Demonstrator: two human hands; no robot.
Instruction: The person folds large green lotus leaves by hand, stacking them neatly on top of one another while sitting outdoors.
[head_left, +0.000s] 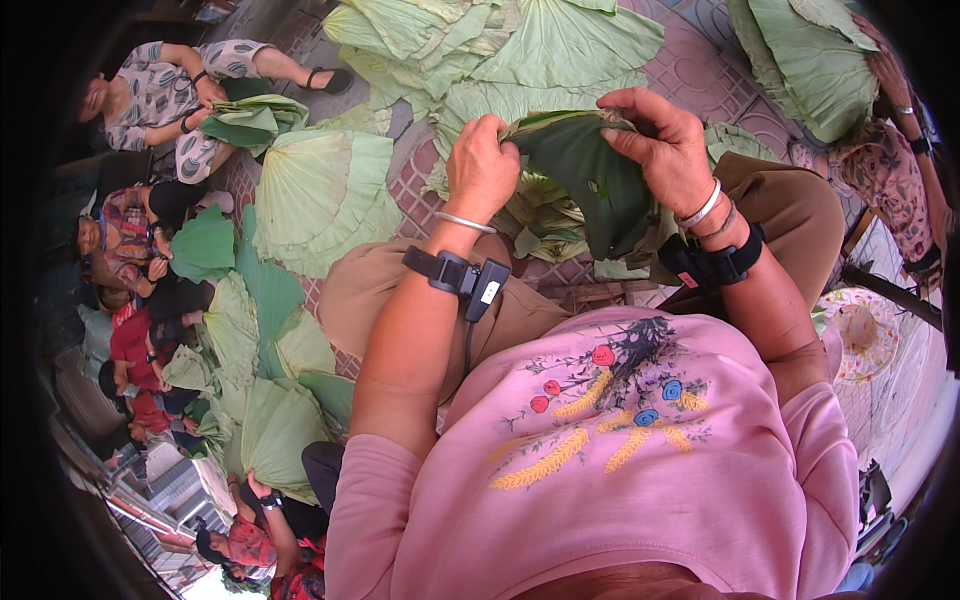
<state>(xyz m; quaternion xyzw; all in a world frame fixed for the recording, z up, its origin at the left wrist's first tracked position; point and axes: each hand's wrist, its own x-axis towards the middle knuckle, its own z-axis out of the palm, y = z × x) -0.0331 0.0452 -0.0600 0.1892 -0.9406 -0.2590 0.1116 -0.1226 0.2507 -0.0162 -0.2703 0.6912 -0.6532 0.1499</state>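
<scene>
A folded dark green lotus leaf (600, 195) hangs between my two hands, over the gap between my knees. Its left end is gripped by my left hand (482, 169), thumb against the leaf. At the stem-side end on the right, my right hand (664, 146) pinches the top edge between thumb and fingers. Below the leaf, crumpled yellow-green leaves (551, 214) lie on the patterned paving, partly hidden by it. Just beyond my hands spreads a large pile of pale green lotus leaves (480, 52), fanned in layers.
More fanned leaves (322, 195) lie to the left, with further leaf stacks (277, 435) nearer me. Several people sit along the left, some handling leaves. At the right, a person's hand (889, 67) holds a leaf stack (814, 64). A floral hat (859, 334) lies beside my right arm.
</scene>
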